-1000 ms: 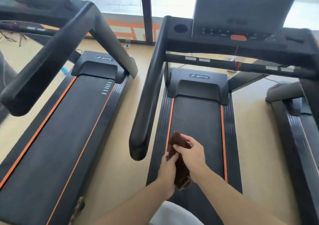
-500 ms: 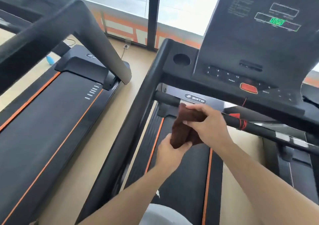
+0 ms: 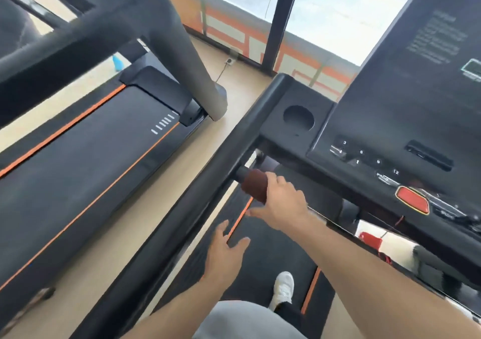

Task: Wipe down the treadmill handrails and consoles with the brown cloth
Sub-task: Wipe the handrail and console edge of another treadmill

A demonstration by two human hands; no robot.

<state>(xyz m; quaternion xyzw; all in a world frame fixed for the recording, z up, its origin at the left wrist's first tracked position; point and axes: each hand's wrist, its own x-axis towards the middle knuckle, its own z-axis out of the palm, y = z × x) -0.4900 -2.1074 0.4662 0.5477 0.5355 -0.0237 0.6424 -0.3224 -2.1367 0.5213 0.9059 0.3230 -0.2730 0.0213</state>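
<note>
The right hand (image 3: 282, 203) grips the bunched brown cloth (image 3: 255, 188) round the crossbar (image 3: 240, 173); the left hand (image 3: 225, 251) hangs spread.

R grip (image 3: 282, 203) curled, clamped; L grip (image 3: 226, 254) open, fingers spread.

Single head-worn view, looking steeply forward and down, close above the treadmill console (image 3: 390, 141), handrail (image 3: 182, 221) and belt (image 3: 265, 260)

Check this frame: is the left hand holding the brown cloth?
No, the left hand hangs open and empty above the belt, while the right hand alone holds the brown cloth on the crossbar.
</note>
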